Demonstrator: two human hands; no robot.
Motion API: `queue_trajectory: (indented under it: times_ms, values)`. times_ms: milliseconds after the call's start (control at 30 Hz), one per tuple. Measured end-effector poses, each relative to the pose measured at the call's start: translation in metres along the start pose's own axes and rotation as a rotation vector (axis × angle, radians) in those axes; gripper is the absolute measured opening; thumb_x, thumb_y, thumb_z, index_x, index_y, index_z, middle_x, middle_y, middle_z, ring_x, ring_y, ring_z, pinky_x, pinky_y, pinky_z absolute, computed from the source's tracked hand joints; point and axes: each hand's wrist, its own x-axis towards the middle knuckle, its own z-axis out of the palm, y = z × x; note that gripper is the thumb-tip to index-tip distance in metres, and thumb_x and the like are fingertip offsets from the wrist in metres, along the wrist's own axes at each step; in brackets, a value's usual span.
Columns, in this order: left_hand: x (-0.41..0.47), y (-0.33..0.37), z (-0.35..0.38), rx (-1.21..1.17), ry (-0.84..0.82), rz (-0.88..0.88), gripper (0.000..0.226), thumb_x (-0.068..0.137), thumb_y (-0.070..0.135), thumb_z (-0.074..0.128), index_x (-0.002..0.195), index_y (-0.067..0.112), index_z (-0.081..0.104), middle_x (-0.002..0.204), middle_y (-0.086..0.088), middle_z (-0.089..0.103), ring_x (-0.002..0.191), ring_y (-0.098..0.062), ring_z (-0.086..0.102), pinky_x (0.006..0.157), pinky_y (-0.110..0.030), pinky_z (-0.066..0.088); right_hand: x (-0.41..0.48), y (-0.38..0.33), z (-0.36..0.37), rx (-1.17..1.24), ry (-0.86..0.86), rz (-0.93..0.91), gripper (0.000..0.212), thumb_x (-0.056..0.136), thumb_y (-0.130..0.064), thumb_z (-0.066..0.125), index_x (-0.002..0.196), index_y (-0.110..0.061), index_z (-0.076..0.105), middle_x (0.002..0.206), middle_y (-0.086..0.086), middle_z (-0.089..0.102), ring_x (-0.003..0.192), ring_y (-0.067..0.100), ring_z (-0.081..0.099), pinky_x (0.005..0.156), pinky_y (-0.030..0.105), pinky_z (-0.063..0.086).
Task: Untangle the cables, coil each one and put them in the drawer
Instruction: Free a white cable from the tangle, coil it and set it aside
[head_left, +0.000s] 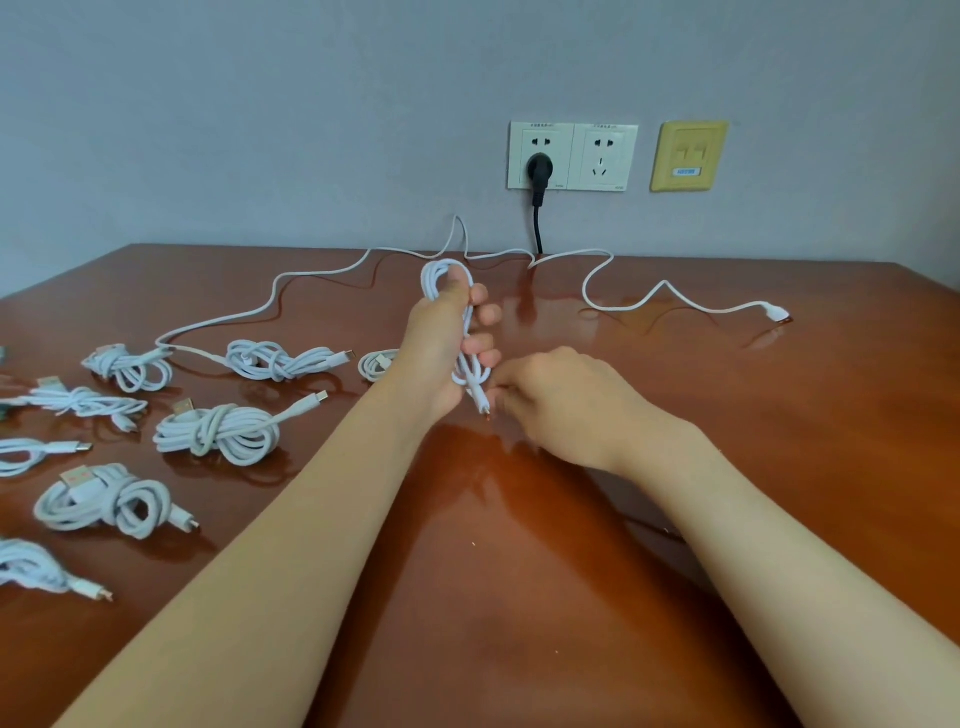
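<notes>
Several knotted bundles of white charging cable (218, 434) are laid at the left of the glossy reddish-brown wooden tabletop (727, 441), and one long loose white cable (775, 313) is stretched along its far side. A folded hank of white cable (467, 371) is gripped in the left hand (441, 343) above the middle, its plug end (482, 402) pinched by the right hand (561, 405). Coiling is judged nearly done; next, the tail must be wrapped round and tucked. No drawer is seen.
</notes>
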Motion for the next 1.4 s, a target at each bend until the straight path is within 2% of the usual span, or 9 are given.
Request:
queue_trajectory:
  times_ms: [100, 333, 467, 600, 767, 900, 1067, 1267, 1400]
  values:
    - [0.003, 0.003, -0.005, 0.071, 0.052, 0.020, 0.041, 0.102, 0.038, 0.032, 0.069, 0.015, 0.040, 0.043, 0.007, 0.034, 0.026, -0.005, 0.022, 0.034, -0.009, 0.023, -0.001, 0.003, -0.008, 0.307, -0.100, 0.121, 0.031, 0.095, -0.036, 0.048, 0.076, -0.017, 0.063, 0.054, -0.004, 0.047, 0.055, 0.017, 0.048, 0.056, 0.026, 0.037]
    - [0.004, 0.004, -0.006, 0.190, 0.099, 0.021, 0.041, 0.102, 0.037, 0.033, 0.068, 0.015, 0.040, 0.040, 0.008, 0.030, 0.026, -0.005, 0.020, 0.034, -0.010, 0.023, -0.007, 0.025, -0.032, 0.579, -0.440, 0.251, 0.027, 0.099, -0.017, 0.041, 0.075, -0.014, 0.052, 0.054, -0.002, 0.031, 0.039, 0.009, 0.026, 0.041, 0.017, 0.026]
    - [0.003, 0.003, -0.007, 0.260, 0.119, 0.006, 0.040, 0.102, 0.037, 0.034, 0.069, 0.014, 0.041, 0.044, 0.005, 0.038, 0.025, -0.006, 0.024, 0.034, -0.010, 0.025, -0.006, 0.030, -0.024, 0.374, -0.209, 0.171, 0.027, 0.094, -0.017, 0.049, 0.070, -0.021, 0.061, 0.058, -0.006, 0.040, 0.053, 0.009, 0.037, 0.047, 0.014, 0.031]
    - [0.003, -0.001, -0.007, 0.392, 0.120, 0.001, 0.036, 0.102, 0.035, 0.034, 0.076, 0.011, 0.043, 0.049, -0.003, 0.060, 0.031, -0.011, 0.052, 0.034, -0.014, 0.039, -0.003, 0.031, -0.008, 0.224, 0.003, 0.104, 0.021, 0.092, -0.017, 0.048, 0.074, -0.021, 0.058, 0.064, -0.006, 0.048, 0.068, 0.017, 0.047, 0.066, 0.029, 0.039]
    - [-0.006, -0.003, -0.003, 0.574, -0.007, -0.093, 0.035, 0.099, 0.038, 0.041, 0.084, 0.008, 0.051, 0.058, -0.006, 0.066, 0.047, -0.018, 0.065, 0.052, -0.030, 0.058, 0.000, 0.021, -0.007, 0.117, 0.149, 0.017, 0.016, 0.095, -0.026, 0.046, 0.085, -0.026, 0.058, 0.091, 0.000, 0.054, 0.089, 0.019, 0.048, 0.073, 0.031, 0.037]
    - [-0.011, -0.002, -0.005, 0.745, -0.098, -0.138, 0.059, 0.091, 0.062, 0.031, 0.067, 0.013, 0.052, 0.050, 0.001, 0.059, 0.030, -0.009, 0.046, 0.035, -0.017, 0.040, 0.005, 0.011, -0.004, 0.175, 0.250, 0.069, 0.014, 0.090, -0.036, 0.054, 0.091, -0.023, 0.053, 0.090, -0.002, 0.060, 0.087, 0.023, 0.051, 0.072, 0.033, 0.038]
    - [-0.012, 0.000, -0.002, 0.714, -0.232, -0.220, 0.064, 0.082, 0.075, 0.019, 0.055, 0.017, 0.030, 0.042, 0.006, 0.028, 0.032, -0.007, 0.021, 0.035, -0.014, 0.024, 0.008, 0.017, -0.004, 0.079, 0.347, 0.260, 0.049, 0.074, -0.060, 0.063, 0.087, -0.018, 0.041, 0.084, 0.003, 0.059, 0.085, 0.029, 0.054, 0.064, 0.033, 0.032]
    - [-0.008, 0.005, -0.003, 0.752, -0.279, -0.207, 0.051, 0.084, 0.065, 0.042, 0.072, 0.016, 0.046, 0.041, 0.009, 0.027, 0.031, -0.004, 0.020, 0.034, -0.014, 0.023, 0.011, 0.029, -0.010, 0.457, 0.190, 0.143, 0.019, 0.090, -0.033, 0.058, 0.081, -0.016, 0.057, 0.061, -0.008, 0.044, 0.054, 0.007, 0.040, 0.054, 0.022, 0.032]
    - [-0.004, 0.007, -0.009, 0.700, -0.174, -0.169, 0.048, 0.086, 0.060, 0.047, 0.070, 0.015, 0.045, 0.038, 0.008, 0.028, 0.030, -0.006, 0.020, 0.035, -0.013, 0.021, 0.005, 0.029, -0.018, 0.830, -0.145, 0.349, 0.026, 0.100, -0.028, 0.040, 0.082, -0.013, 0.053, 0.055, -0.001, 0.036, 0.034, 0.006, 0.027, 0.035, 0.014, 0.026]
